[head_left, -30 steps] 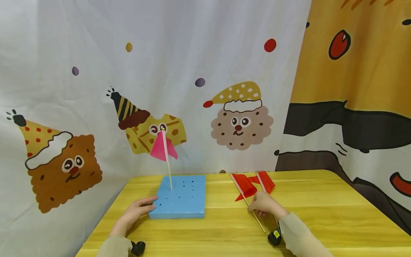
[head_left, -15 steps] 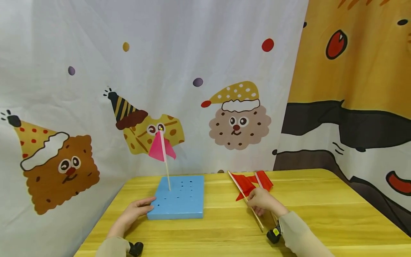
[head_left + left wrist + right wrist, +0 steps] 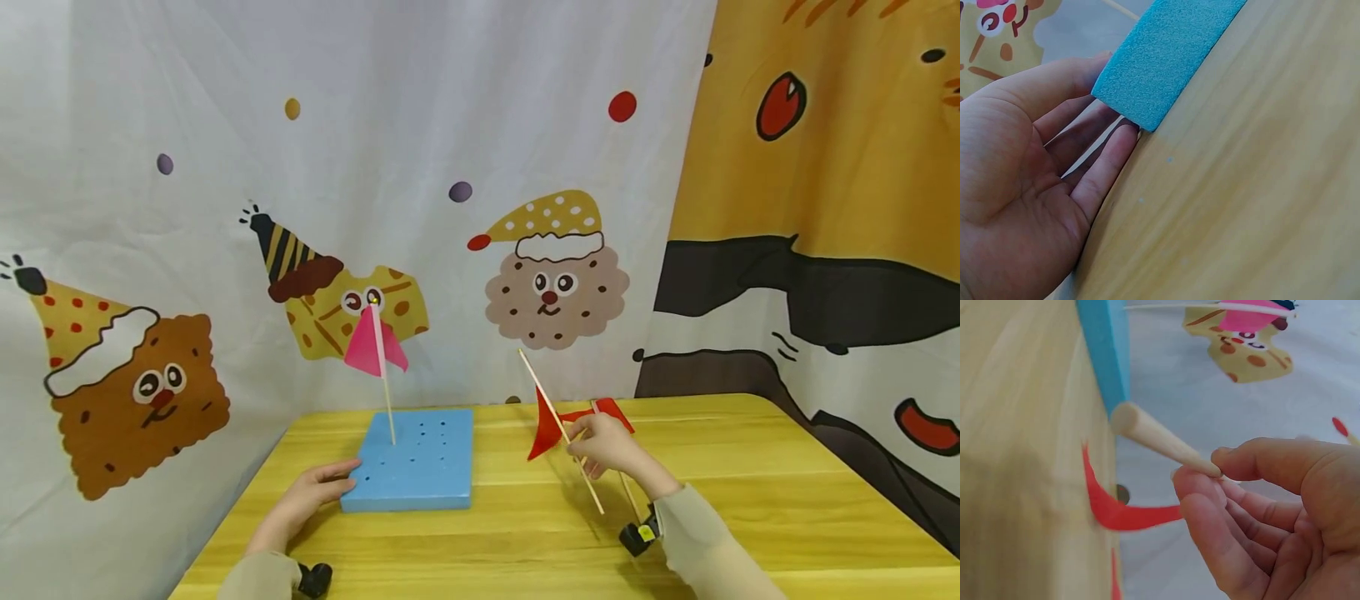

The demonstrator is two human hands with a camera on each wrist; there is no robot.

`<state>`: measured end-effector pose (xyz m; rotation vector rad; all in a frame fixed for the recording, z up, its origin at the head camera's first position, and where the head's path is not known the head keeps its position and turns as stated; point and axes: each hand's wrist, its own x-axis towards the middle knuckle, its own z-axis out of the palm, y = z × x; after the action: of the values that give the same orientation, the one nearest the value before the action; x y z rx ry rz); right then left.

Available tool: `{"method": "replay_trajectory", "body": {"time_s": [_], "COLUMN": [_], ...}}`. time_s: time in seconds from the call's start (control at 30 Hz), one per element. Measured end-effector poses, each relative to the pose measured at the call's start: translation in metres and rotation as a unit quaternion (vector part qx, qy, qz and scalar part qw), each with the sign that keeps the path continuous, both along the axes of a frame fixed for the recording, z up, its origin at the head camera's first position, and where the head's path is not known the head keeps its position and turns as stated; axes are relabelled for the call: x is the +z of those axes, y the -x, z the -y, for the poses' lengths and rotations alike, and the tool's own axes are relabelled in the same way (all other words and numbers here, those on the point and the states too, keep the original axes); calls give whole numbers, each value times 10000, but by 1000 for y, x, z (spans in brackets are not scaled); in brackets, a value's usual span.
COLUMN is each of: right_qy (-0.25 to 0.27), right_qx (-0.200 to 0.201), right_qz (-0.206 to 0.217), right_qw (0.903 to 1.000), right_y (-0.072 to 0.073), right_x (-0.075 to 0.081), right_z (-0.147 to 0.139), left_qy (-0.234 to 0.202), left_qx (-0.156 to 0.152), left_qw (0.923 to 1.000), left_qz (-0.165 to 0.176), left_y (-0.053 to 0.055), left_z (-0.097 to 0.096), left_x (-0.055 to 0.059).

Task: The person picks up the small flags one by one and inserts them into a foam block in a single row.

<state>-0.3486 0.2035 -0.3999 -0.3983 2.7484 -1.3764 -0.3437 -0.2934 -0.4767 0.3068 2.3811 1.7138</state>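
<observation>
In the head view, a blue foam board (image 3: 442, 482) dotted with small holes lies on the table. My left hand (image 3: 311, 500) rests at its left edge; the left wrist view shows thumb and fingertips against the corner of the board. A pink flag (image 3: 366, 346) stands upright on its stick in a hole near the board's left side. My right hand (image 3: 609, 446) pinches the thin wooden stick of a red flag (image 3: 546, 427) between thumb and fingers. The flag tilts, its lower stick end toward me, raised over the table. A second red flag (image 3: 615, 412) lies behind the right hand.
A yellow wood-grain table (image 3: 517, 542) carries everything. Behind its back edge hangs a white curtain (image 3: 480, 275) printed with cartoon biscuits and cheese. A small black wrist camera (image 3: 637, 537) sits on the right wrist, another black camera (image 3: 315, 579) on the left.
The right hand has lifted the red flag from the table, its tip rising and its cloth now hanging down. The left hand keeps its place on the board.
</observation>
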Motion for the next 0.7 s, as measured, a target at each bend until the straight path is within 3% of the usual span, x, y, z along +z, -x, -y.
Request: {"method": "replay_trajectory", "body": {"time_s": [0.37, 0.7], "right_qy": [213, 370], "right_qx": [377, 354], "right_qz": [-353, -694], "right_qw": [9984, 9963], "right_y": [6, 11], "right_x": [31, 49], "right_z": [13, 41], "left_qy": [118, -2], "left_qx": [157, 102], "left_qw": [9997, 9999], "left_qz": [-142, -124], "left_y": [0, 1], "left_z": [-1, 0], "left_x": [-4, -4]}}
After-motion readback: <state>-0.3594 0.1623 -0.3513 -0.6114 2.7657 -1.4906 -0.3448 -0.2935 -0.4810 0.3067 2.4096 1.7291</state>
